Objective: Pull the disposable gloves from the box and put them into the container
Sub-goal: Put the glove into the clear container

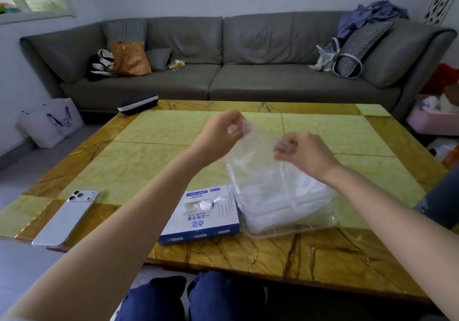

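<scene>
A grey sofa is filling the background behind the yellow stone table. A clear container is sitting near the table's front edge; its walls are hard to trace, and pale gloves are piling inside. The blue-and-white box is lying just beside it on the left, and a phone is resting well apart. Over the container, the left hand and right hand are each pinching the top of a transparent glove, whose lower end is blurring into the pile.
</scene>
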{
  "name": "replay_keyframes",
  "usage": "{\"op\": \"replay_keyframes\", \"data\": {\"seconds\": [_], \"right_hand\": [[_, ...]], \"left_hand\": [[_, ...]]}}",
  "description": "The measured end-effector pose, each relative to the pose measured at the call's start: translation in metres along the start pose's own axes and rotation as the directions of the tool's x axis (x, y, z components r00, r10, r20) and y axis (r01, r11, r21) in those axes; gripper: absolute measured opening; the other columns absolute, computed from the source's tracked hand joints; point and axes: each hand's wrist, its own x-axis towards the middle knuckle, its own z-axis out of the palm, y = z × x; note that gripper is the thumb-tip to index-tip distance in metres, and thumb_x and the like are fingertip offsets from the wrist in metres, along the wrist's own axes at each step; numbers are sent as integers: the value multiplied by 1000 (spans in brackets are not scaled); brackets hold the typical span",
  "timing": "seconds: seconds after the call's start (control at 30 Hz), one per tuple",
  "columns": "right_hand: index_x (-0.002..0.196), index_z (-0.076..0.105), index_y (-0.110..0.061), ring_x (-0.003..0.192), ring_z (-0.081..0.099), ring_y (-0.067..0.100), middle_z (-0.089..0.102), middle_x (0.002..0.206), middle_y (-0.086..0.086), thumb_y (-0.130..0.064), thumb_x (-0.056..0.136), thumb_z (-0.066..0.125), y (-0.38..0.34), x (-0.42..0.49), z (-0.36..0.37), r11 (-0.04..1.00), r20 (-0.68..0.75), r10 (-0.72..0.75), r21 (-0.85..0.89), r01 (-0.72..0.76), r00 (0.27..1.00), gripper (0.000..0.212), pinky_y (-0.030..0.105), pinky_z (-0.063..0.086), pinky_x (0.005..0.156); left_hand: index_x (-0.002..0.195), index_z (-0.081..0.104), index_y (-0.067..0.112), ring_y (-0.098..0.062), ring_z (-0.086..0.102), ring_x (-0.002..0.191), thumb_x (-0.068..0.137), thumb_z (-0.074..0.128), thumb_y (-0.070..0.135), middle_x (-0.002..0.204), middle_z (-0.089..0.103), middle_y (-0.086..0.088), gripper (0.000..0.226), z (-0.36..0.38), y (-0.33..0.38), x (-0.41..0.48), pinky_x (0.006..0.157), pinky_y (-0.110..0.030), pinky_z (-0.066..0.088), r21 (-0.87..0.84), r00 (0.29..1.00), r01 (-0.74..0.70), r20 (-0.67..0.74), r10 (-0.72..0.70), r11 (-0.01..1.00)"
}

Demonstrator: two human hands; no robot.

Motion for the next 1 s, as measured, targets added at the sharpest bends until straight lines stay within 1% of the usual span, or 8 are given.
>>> {"op": "replay_keyframes", "data": {"seconds": [0.07, 0.13, 0.23, 0.37, 0.53, 0.7, 0.87, 1.0], "right_hand": [[81, 63, -15, 77, 60, 18, 64, 82, -4, -14, 82, 72, 0, 5, -9, 991, -277, -133, -66, 119, 952, 9, 34, 52, 72], [94, 64, -10, 75, 55, 12, 62, 85, -3, -2, 80, 69, 3, 6, -13, 952, -480, -300, -199, 231, 825, 18, 32, 51, 62], [90, 64, -7, 72, 51, 11, 64, 81, 2, 10, 74, 67, 19, 3, -12, 887, -528, -456, -338, 315, 717, 23, 24, 43, 57], [79, 69, -10, 75, 60, 19, 67, 78, 1, 12, 71, 64, 51, -1, 1, 846, -246, -486, -372, 381, 839, 24, 28, 51, 58], [93, 68, -15, 100, 54, 17, 58, 98, -3, 15, 78, 44, 78, 12, 14, 868, 163, -160, -446, 217, 974, 41, 24, 35, 69], [102, 66, -11, 107, 59, 16, 66, 108, -1, 9, 83, 38, 81, 18, 30, 851, 434, 131, -510, 124, 891, 40, 22, 38, 75], [120, 59, -17, 118, 51, 18, 56, 128, -3, 0, 84, 56, 82, 8, 42, 886, 646, 204, -441, 141, 736, 40, 25, 43, 86], [124, 58, -20, 115, 53, 20, 54, 131, -2, 6, 80, 49, 77, 13, 37, 909, 713, 212, -395, 133, 669, 51, 30, 47, 92]], "left_hand": [[84, 59, 11, -6, 54, 77, 87, 64, 10, 79, 58, 9, 6, -4, 6, 5, 70, -8, 40, -40, 982, -94, -166, 86, 995], [82, 60, 13, -5, 56, 79, 84, 66, 3, 81, 60, 10, 12, -4, 6, 4, 74, -7, 42, -38, 958, -172, -239, 158, 984], [81, 60, 18, 2, 55, 79, 81, 67, -2, 80, 58, 16, 21, 9, -5, -5, 78, -9, 43, -2, 965, -180, -197, 176, 984], [89, 65, 19, -6, 57, 86, 84, 64, 2, 88, 61, 11, 17, 35, -18, -16, 94, -30, 41, 229, 975, -220, 78, 208, 948], [102, 63, 24, -15, 60, 98, 90, 55, 5, 107, 64, 7, 24, 76, -27, -14, 94, -27, 29, 522, 905, -245, 426, 0, 817], [116, 60, 15, -27, 60, 97, 90, 45, -3, 112, 59, -7, 35, 100, -30, -15, 70, -28, 37, 641, 764, -282, 600, -238, 714], [118, 59, 17, -25, 60, 93, 91, 45, 0, 110, 62, -6, 35, 96, -36, -23, 68, -28, 38, 622, 702, -307, 659, -271, 720], [111, 63, 17, -25, 61, 95, 92, 47, 6, 110, 63, -4, 27, 94, -38, -23, 76, -30, 46, 582, 694, -265, 668, -267, 769]]}}
